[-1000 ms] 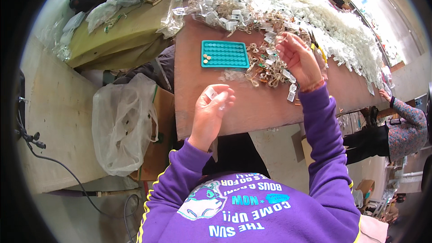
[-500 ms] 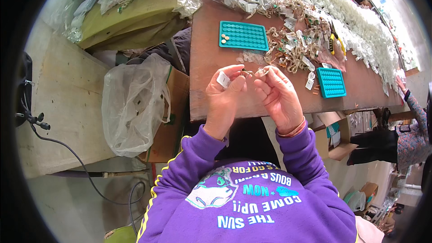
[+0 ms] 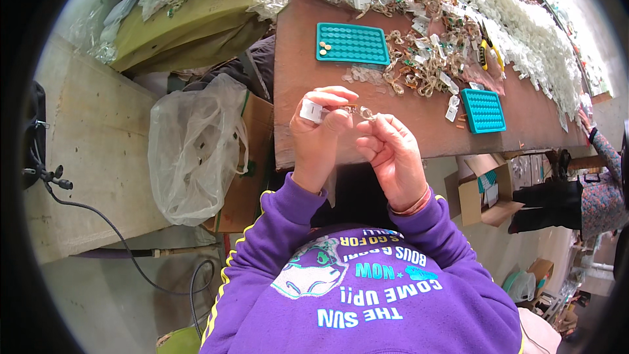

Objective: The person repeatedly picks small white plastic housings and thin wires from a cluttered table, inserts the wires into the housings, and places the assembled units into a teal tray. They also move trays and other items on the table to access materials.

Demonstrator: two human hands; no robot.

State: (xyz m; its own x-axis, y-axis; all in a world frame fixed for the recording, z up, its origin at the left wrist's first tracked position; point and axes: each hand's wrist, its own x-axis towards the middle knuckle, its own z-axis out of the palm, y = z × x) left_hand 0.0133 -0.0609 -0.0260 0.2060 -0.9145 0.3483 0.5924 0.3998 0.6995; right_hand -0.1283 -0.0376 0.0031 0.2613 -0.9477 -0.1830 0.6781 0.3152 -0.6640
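Above the table's near edge my left hand [image 3: 316,137] is closed in a pinch. It holds a small light-brown cord loop [image 3: 364,112] with a white tag [image 3: 311,111], which lies against its fingers. Thumb and forefinger of my right hand [image 3: 398,160] pinch the other end of the loop, so it spans the gap between both hands. Finer details of the loop are too small to make out. Beyond my hands, a teal tray [image 3: 354,44] with round pockets has a few pale discs [image 3: 324,46] at its left end.
Tangled tagged cords [image 3: 426,65] lie behind my right hand, near yellow-handled pliers [image 3: 483,56] and a smaller teal tray [image 3: 483,110]. A heap of clear-white pieces [image 3: 524,42] runs along the far side. A plastic bag [image 3: 187,157] hangs left; another person [image 3: 599,203] stands right.
My right hand has shifted left and nearer to me, its fingertips lower. My left hand has moved slightly left, its tag turning to face up more. The loop shows more plainly between them.
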